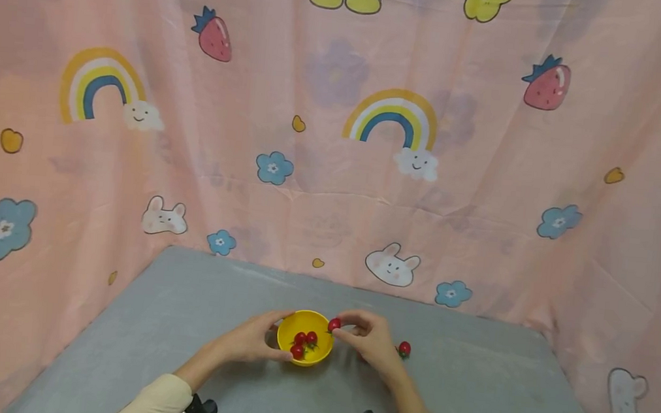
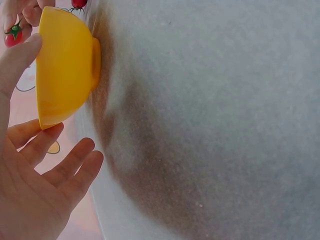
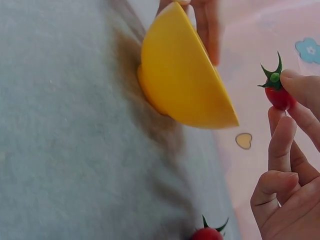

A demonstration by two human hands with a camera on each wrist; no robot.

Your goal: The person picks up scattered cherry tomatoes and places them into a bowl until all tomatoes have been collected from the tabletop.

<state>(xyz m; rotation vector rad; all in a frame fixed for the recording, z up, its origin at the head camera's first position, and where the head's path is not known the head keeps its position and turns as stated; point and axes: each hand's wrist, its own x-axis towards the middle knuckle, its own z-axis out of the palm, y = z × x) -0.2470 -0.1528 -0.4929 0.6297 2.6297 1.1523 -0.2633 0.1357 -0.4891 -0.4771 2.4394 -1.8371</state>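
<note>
A yellow bowl (image 1: 311,321) stands on the grey table with three red cherry tomatoes (image 1: 311,338) in it. My left hand (image 1: 251,339) holds the bowl at its left side, thumb near the front rim and fingertips at the far rim. Just over the bowl's right rim, my right hand (image 1: 373,341) pinches another cherry tomato (image 3: 280,98) between thumb and fingertips. Its green stem leaves point up in the right wrist view, and it is apart from the bowl there.
To the right of my right hand lies a loose cherry tomato (image 1: 404,349), with a bit of another red one showing under that hand. The grey table (image 1: 485,390) ends at a pink patterned curtain (image 1: 329,219) behind and at the sides.
</note>
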